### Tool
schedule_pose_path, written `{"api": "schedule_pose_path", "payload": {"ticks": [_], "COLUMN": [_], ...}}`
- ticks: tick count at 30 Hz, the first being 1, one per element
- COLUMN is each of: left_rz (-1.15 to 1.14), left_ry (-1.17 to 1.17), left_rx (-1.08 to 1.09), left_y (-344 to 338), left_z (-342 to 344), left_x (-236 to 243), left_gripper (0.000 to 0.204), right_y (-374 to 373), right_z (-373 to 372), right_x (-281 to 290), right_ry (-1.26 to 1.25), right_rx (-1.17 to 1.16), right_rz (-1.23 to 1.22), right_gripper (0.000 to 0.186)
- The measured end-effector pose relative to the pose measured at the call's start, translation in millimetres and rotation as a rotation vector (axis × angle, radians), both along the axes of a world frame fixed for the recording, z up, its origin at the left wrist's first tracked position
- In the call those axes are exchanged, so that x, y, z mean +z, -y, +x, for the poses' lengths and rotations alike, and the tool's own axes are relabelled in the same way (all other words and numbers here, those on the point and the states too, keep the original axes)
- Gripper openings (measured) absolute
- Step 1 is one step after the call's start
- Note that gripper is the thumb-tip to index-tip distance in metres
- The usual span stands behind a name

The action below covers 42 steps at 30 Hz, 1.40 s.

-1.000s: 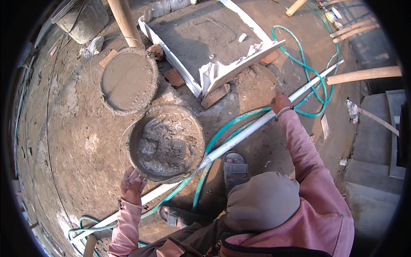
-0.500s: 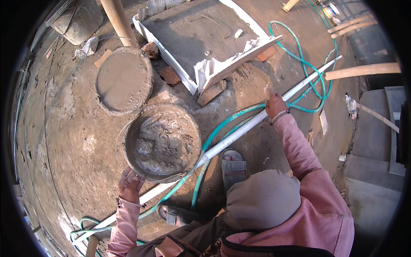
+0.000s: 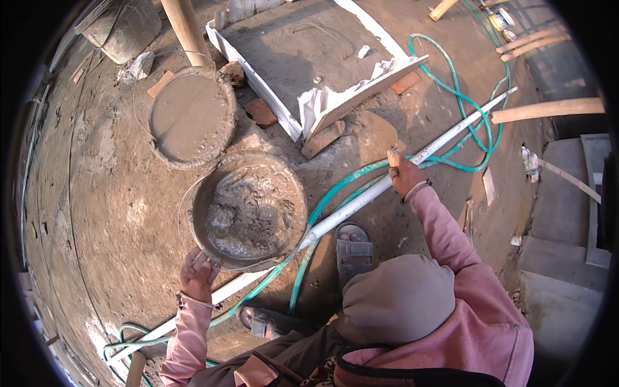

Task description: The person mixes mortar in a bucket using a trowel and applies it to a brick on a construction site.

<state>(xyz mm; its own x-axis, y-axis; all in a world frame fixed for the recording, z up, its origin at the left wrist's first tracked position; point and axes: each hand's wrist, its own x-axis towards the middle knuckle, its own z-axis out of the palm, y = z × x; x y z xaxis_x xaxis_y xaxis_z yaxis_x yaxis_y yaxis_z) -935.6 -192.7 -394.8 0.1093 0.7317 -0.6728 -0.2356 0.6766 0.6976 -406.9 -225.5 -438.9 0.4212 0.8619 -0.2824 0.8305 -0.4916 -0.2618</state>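
My left hand (image 3: 198, 271) grips the near-left rim of a round bucket (image 3: 284, 184) that holds wet, lumpy grey mortar. Up and right of that bucket, my right hand (image 3: 403, 173) is closed round the wooden handle of a tool (image 3: 394, 157); its far end blends into the mud colour and is hard to make out. A second bucket (image 3: 229, 116) stands just beyond, full to near the rim with smooth grey slurry, its wire handle raised. A white pipe (image 3: 351, 206) and a green hose (image 3: 332, 191) lie diagonally beside the mortar bucket, near my sandalled feet.
A square frame of white boards (image 3: 251, 77) on broken bricks (image 3: 261, 112) surrounds grey fill. Upper left are a wooden post (image 3: 184, 29) and another bucket (image 3: 122, 32). Bamboo poles (image 3: 548, 109) lie at right, beside a grey stepped edge (image 3: 558, 193).
My right hand has moved left and down toward the mortar bucket, and the tool's wooden handle now shows in it. My left hand stays at the bucket rim.
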Motion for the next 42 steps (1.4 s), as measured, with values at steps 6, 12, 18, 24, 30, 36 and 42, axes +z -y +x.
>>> {"api": "schedule_pose_path", "payload": {"ticks": [6,12,18,24,30,36,42], "left_rz": [0.002,-0.002,0.002,-0.010,-0.003,0.028,0.018], "left_ry": [-0.013,-0.026,-0.032,-0.030,-0.061,-0.062,-0.055], "left_rx": [-0.007,0.007,0.000,0.004,-0.005,-0.024,-0.027], "left_y": [1,4,3,3,5,4,4], "left_z": [6,2,0,3,5,6,8], "left_x": [4,3,1,0,7,10,4], "left_gripper": [0.044,0.044,0.044,0.044,0.045,0.043,0.042], "right_y": [8,12,44,43,46,62,66], "right_z": [-8,-26,5,-11,-39,-15,-20], "right_x": [0,35,17,36,30,28,30], "right_ry": [0.049,0.045,-0.324,0.125,0.102,-0.252,-0.461], "right_rx": [0.148,0.193,0.067,0.192,0.307,0.321,0.376], "right_rz": [0.092,0.106,0.233,0.130,0.176,0.141,-0.112], "right_gripper": [0.053,0.048,0.052,0.053,0.058,0.052,0.041]}}
